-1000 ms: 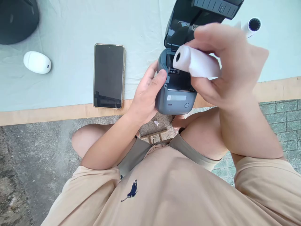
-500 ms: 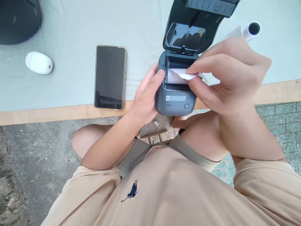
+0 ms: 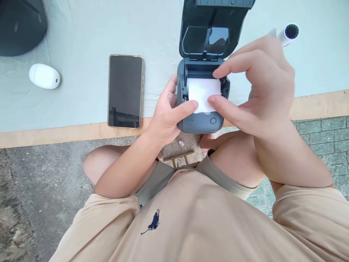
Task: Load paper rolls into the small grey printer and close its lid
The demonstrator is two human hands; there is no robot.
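A dark blue-grey portable label printer (image 3: 201, 125) is held near the table's front edge, its hinged lid (image 3: 188, 22) tilted up and back. My left hand (image 3: 166, 116) grips the printer's left side, with the thumb resting on white paper (image 3: 203, 87). That paper comes from a roll in the compartment and lies flat over the front lip. My right hand (image 3: 268, 87) has its thumb touching the paper's right part, while the index fingertip hovers or rests at the compartment's upper right. Thumb and index are spread apart, with nothing pinched between them.
Left of the printer a smartphone (image 3: 125, 91) lies on the pale cloth (image 3: 81, 40). Further left are a white oval case (image 3: 44, 76) and a dark rounded object (image 3: 21, 27). A white roll with a dark core (image 3: 290, 33) lies at the right. The table has a wooden edge (image 3: 54, 137).
My right hand has let go of the paper's end and spread its fingers. The paper now lies over the front lip, and my left thumb has moved onto it. The printer shifted slightly left.
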